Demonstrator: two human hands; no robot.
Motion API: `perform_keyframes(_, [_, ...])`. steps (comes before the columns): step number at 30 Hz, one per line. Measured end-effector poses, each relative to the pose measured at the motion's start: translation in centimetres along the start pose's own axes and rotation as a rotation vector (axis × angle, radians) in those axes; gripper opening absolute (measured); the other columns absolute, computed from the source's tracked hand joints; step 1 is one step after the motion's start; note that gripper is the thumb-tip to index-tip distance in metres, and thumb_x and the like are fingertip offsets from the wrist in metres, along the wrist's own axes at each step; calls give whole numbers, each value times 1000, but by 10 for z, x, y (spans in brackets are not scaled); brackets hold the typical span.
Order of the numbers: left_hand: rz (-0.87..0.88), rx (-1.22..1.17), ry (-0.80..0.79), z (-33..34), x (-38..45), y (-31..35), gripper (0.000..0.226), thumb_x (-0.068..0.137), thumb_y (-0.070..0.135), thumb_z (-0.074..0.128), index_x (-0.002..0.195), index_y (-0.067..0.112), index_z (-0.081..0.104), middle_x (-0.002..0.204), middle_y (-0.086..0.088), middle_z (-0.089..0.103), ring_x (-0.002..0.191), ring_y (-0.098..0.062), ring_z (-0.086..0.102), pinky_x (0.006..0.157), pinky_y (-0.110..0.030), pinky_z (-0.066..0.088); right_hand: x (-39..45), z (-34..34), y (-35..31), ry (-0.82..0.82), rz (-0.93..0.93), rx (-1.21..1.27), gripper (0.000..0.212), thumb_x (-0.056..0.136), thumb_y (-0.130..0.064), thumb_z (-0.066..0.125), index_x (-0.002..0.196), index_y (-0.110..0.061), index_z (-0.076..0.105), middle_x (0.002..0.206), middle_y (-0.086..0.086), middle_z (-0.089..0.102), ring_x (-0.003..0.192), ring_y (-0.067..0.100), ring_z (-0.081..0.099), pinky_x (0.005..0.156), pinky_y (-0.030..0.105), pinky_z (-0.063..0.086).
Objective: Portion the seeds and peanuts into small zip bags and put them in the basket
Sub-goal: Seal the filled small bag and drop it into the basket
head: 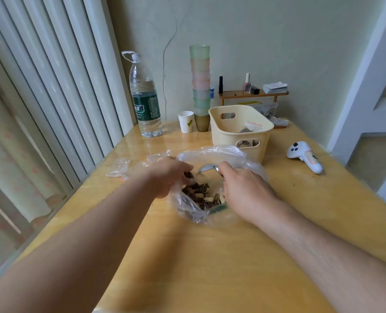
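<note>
Bottle [145, 102] label green, writing unreadable.

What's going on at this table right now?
A person is portioning a mix of sunflower seeds and peanuts from a big clear plastic bag. The right hand holds a metal spoon over the mix, while the left hand grips a small bag with some seeds at the big bag's edge. At least one filled zip bag already lies in the cream basket. Empty zip bags wait on the left.
</note>
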State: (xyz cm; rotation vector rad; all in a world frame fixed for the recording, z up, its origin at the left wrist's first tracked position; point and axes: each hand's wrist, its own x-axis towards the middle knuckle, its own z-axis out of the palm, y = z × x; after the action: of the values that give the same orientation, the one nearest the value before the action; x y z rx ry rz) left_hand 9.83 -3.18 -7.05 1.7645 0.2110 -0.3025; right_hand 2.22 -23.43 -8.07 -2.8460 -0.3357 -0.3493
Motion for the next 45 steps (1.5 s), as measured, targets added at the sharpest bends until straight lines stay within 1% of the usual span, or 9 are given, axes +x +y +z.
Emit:
perform_keyframes(3, [-5, -71, 6, -2, 2, 3, 24, 103, 7, 62, 121, -10, 61, 106, -26, 71, 62, -20, 68, 59, -30, 55, 0, -2, 0, -43, 27, -13, 38, 90, 4, 43, 117, -23, 43, 87, 4, 58, 80, 31, 57, 61, 40, 49])
perform_keyframes(10, [8, -142, 16, -6, 3, 5, 25, 103, 9, 63, 123, -6, 61, 87, -17, 70, 55, -16, 62, 49, -26, 51, -1, -10, 0, -19, 32, 32, 29, 97, -4, 46, 119, -23, 45, 88, 1, 60, 82, 30, 57, 71, 45, 55])
perform_keyframes(14, [48, -147, 35, -3, 5, 5, 28, 103, 12, 62, 131, 8, 57, 107, -20, 70, 65, -20, 67, 56, -32, 52, -5, -20, -3, 115, 15, 116, 16, 103, -14, 46, 114, -25, 45, 83, -2, 55, 83, 31, 55, 68, 40, 48])
perform_keyframes(21, [85, -204, 81, 5, 4, 4, 22, 101, 8, 65, 120, -1, 57, 67, -8, 60, 52, -18, 56, 61, -38, 48, -7, -18, -6, 42, 46, 86, 23, 101, -11, 46, 116, -28, 43, 99, 3, 68, 89, 31, 59, 79, 41, 49])
perform_keyframes(31, [92, 249, 62, 7, -11, -8, 64, 104, 61, 48, 98, 3, 75, 79, -6, 73, 74, -21, 65, 66, -29, 47, -4, -8, -1, -4, 86, 93, 28, 102, -9, 44, 125, -26, 44, 87, -1, 56, 85, 27, 56, 64, 37, 44])
perform_keyframes(37, [-17, -122, -75, 1, -12, -10, 51, 96, 27, 75, 127, -8, 54, 109, -27, 72, 94, -31, 79, 65, -34, 63, -2, 1, -1, -31, 125, 92, 34, 100, -5, 44, 127, -27, 45, 93, 2, 58, 86, 30, 55, 66, 39, 48])
perform_keyframes(40, [-24, -207, -143, 4, -20, -8, 33, 96, 6, 72, 120, -10, 58, 118, -31, 69, 98, -36, 78, 63, -37, 66, -2, 2, -2, -39, 131, 94, 29, 101, -6, 43, 124, -24, 43, 96, 6, 61, 85, 32, 57, 64, 38, 45])
perform_keyframes(42, [-11, -166, -194, 8, -26, -8, 27, 92, 3, 76, 114, -5, 64, 113, -25, 75, 98, -31, 78, 72, -35, 67, -2, 1, -1, -39, 135, 92, 26, 102, -8, 44, 123, -22, 43, 99, 10, 64, 85, 33, 58, 65, 40, 46])
perform_keyframes(45, [58, -3, -61, 13, -27, -8, 32, 84, 3, 85, 108, 5, 66, 94, -15, 78, 77, -18, 78, 58, -26, 58, -2, 1, 0, -45, 139, 92, 24, 103, -10, 44, 123, -21, 44, 101, 11, 65, 87, 33, 59, 67, 40, 47])
